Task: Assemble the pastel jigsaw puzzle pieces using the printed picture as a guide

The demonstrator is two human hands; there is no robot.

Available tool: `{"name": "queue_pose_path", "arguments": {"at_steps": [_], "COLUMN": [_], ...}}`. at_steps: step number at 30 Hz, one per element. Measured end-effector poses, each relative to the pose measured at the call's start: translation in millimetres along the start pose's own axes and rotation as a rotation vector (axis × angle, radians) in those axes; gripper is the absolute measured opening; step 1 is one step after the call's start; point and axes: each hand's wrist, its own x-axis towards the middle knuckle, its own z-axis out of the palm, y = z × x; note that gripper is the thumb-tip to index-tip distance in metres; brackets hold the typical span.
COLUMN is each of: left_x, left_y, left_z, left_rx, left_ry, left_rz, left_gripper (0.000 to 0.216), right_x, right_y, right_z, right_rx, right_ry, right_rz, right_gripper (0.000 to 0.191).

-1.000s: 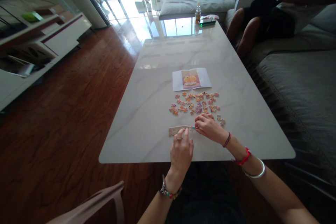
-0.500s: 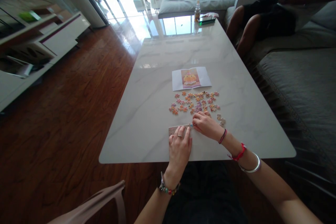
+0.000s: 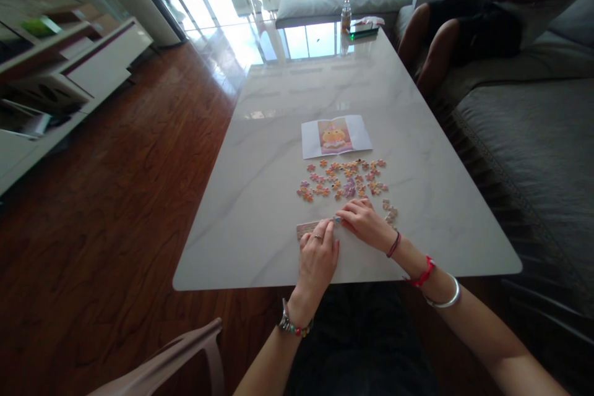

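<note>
My left hand (image 3: 318, 257) lies with its fingers stretched over a pinkish strip of joined puzzle pieces (image 3: 304, 229), covering much of it. At the strip's right end, the fingertips of my right hand (image 3: 365, 221) pinch a small bluish puzzle piece (image 3: 336, 219), close to the left fingertips. Whether that piece touches the strip I cannot tell. Beyond my hands lie scattered loose puzzle pieces (image 3: 320, 189), mostly orange, pink and purple. A few pale pieces (image 3: 390, 210) sit right of my right hand. A creased paper with a printed picture (image 3: 335, 136) lies behind the loose pieces.
The white marble-patterned table (image 3: 260, 185) has a bottle (image 3: 346, 15) and a dark device with a green light (image 3: 363, 31) at its far end. A person (image 3: 443, 43) sits on the grey sofa (image 3: 533, 117) at right. A chair (image 3: 185, 352) stands at lower left.
My right fingers have shifted slightly at the strip's right end, and the bluish piece shows more plainly. My left hand stays on the strip. The whole view has tilted a little.
</note>
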Motion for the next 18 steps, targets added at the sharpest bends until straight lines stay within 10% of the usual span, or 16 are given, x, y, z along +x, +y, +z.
{"name": "queue_pose_path", "arguments": {"at_steps": [18], "left_x": [-2.4], "left_y": [-1.9], "left_z": [-0.5], "left_rx": [-0.017], "left_ry": [0.000], "left_rz": [0.007], "left_gripper": [0.036], "right_x": [5.7], "right_y": [-4.1], "right_z": [-9.4], "right_rx": [-0.103], "right_ry": [-0.104], "right_rz": [-0.114], "right_gripper": [0.020]}}
